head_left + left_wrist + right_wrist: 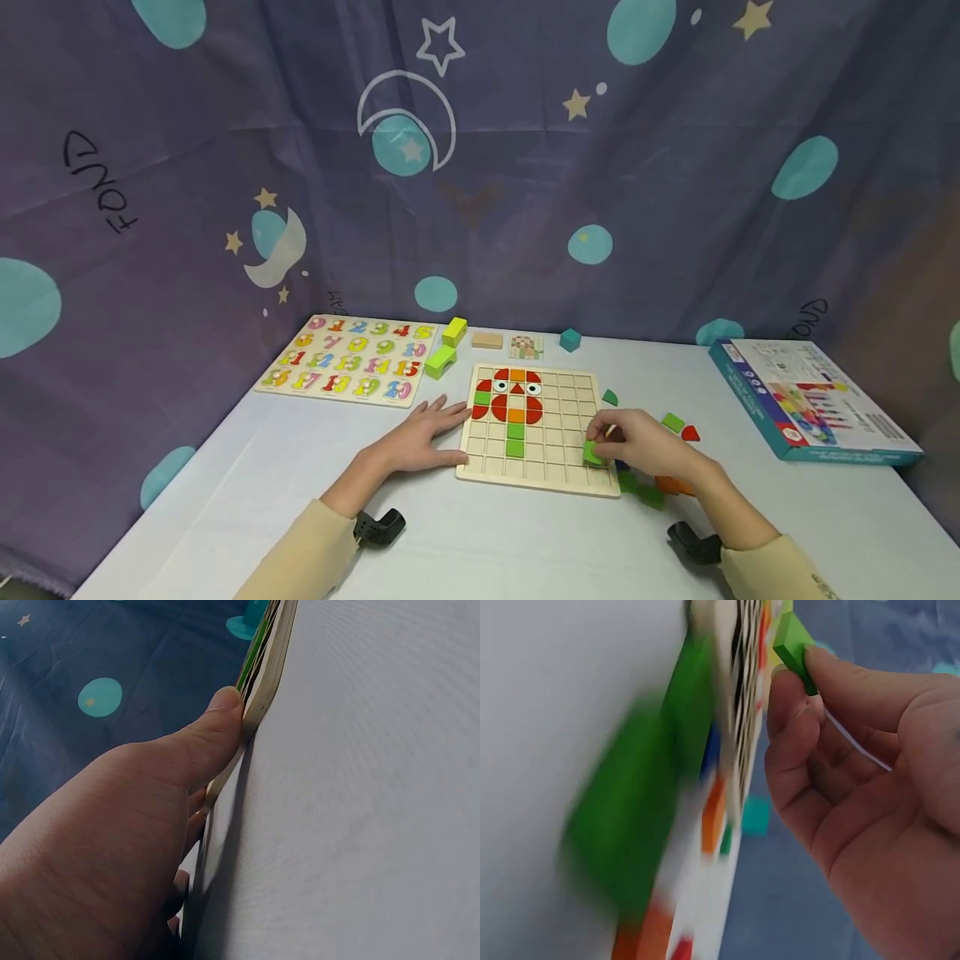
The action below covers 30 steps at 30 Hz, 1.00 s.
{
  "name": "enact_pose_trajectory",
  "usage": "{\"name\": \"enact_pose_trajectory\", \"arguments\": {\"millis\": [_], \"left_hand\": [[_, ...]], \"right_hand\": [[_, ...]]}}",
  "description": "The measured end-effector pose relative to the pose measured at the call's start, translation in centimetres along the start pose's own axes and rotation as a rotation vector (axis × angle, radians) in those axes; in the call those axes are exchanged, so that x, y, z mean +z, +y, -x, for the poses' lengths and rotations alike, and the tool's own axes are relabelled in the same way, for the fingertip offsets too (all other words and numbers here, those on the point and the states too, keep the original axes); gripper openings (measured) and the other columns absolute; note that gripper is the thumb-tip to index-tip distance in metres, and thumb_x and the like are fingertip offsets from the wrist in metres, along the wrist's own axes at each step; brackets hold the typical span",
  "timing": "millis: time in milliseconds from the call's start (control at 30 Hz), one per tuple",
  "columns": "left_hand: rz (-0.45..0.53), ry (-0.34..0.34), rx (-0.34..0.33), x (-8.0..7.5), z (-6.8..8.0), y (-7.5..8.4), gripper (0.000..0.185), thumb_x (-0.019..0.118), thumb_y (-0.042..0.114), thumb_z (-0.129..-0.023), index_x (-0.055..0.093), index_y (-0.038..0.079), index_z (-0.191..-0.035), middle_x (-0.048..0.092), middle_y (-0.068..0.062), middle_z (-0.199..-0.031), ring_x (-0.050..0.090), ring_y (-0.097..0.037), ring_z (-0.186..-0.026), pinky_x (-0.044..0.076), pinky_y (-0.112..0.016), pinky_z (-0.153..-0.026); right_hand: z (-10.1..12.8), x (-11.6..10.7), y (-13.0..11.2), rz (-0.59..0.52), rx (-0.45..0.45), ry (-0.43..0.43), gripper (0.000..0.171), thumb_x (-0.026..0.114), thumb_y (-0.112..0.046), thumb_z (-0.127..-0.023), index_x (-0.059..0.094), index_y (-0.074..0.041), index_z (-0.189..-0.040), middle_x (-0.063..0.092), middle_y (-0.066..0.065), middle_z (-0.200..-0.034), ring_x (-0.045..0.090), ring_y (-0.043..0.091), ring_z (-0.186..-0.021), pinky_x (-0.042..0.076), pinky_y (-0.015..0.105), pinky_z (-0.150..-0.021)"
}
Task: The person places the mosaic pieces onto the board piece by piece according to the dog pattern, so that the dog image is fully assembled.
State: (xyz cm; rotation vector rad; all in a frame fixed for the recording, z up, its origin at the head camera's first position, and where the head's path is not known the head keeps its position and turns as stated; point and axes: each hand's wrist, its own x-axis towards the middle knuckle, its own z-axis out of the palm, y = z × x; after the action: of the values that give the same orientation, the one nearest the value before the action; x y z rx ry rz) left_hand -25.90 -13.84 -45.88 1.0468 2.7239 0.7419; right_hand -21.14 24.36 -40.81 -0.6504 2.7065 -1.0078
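Observation:
A square wooden grid board (558,421) lies on the table and carries a pattern of red curved tiles (533,409), orange squares, two eye tiles and several green squares (515,439). Spread along its left edge is my left hand (422,439), the thumb touching the near part of that edge. The left wrist view shows this thumb (217,724) against the board's side. Over the board's lower right, my right hand (641,442) pinches a green square tile (795,649) between thumb and fingers.
Loose green, orange and red pieces (690,433) lie right of the board. A number puzzle (318,379) sits at the left, with yellow and green blocks (441,362) beside it. Behind the board are a pattern card (527,347) and a teal block (570,339); a box (817,404) is at right.

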Motion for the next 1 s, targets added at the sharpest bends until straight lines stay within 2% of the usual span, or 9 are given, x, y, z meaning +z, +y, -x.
{"name": "enact_pose_trajectory", "arguments": {"millis": [167,467,800,1000], "left_hand": [[-0.006,0.007,-0.004,0.0,0.1,0.0,0.079,0.067,0.056,-0.091,0.043,0.016,-0.155,0.036,-0.004,-0.161,0.014,-0.035,-0.152,0.008,-0.056,-0.121],[-0.002,0.014,0.011,-0.2,0.0,0.1,0.079,0.068,0.055,-0.092,0.044,0.015,-0.155,0.036,-0.004,-0.160,0.013,-0.036,-0.152,0.008,-0.057,-0.120],[0.024,0.009,0.019,0.0,0.0,0.1,0.078,0.068,0.054,-0.092,0.044,0.014,-0.154,0.036,-0.006,-0.160,0.014,-0.039,-0.151,0.008,-0.059,-0.120],[0.017,0.009,0.014,0.2,0.0,-0.1,0.078,0.067,0.055,-0.092,0.044,0.015,-0.155,0.036,-0.005,-0.160,0.014,-0.038,-0.152,0.008,-0.058,-0.120]], "right_hand": [[-2.2,2.0,-2.2,-0.019,-0.068,-0.027,0.012,0.075,-0.006,-0.090,0.066,-0.012,-0.094,0.060,-0.004,-0.085,0.056,0.016,-0.074,0.050,0.026,-0.063],[-4.8,4.9,-5.5,0.030,-0.155,-0.056,0.010,0.075,-0.005,-0.091,0.068,-0.012,-0.093,0.061,-0.009,-0.084,0.057,0.013,-0.076,0.050,0.027,-0.066],[-5.2,6.4,-6.1,0.089,-0.172,-0.082,0.007,0.075,-0.008,-0.092,0.071,-0.014,-0.091,0.061,-0.012,-0.079,0.055,0.011,-0.073,0.049,0.028,-0.068],[-5.0,6.4,-6.1,0.082,-0.166,-0.084,0.007,0.077,-0.011,-0.090,0.072,-0.015,-0.093,0.063,-0.013,-0.083,0.057,0.009,-0.076,0.051,0.028,-0.072]]}}
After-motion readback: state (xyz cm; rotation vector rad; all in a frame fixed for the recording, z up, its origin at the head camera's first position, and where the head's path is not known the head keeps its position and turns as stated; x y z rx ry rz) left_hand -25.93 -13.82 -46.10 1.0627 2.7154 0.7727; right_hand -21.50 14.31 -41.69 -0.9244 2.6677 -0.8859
